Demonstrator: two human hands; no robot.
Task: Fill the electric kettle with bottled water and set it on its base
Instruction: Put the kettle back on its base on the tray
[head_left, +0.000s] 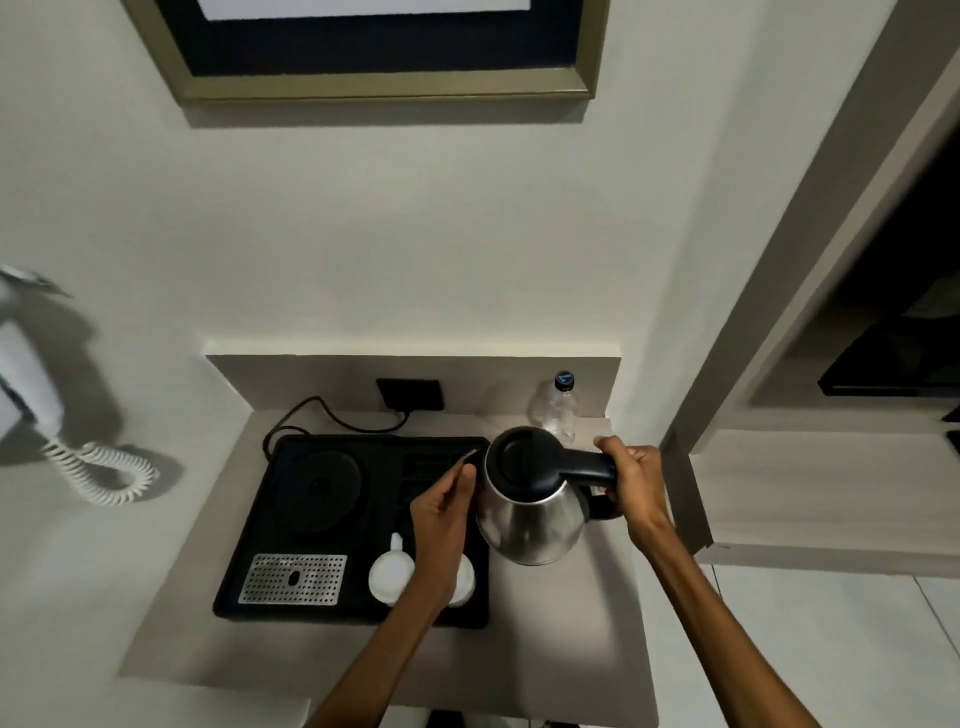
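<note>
— Where's the kettle (530, 512)?

— Centre-right of the frame, beside the tray (270, 519). My right hand (636, 480) is wrapped around its handle; my left hand (441, 512), loosely open, empty, sits beside the body.

— Handling?

— Rigid, smooth steel, probably slippery. I'd keep to the handle. The bottle (556, 405) behind it looks light and crushable.

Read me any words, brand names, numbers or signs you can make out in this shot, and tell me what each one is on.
No text can be read here.
Water bottle: clear plastic with a blue cap, no label legible.
Electric kettle: steel body and black lid, no marking visible.
Kettle base: a faint mark at its centre, too dark to read.
Black tray: recessed compartments beside the left hand, nothing readable.
</note>
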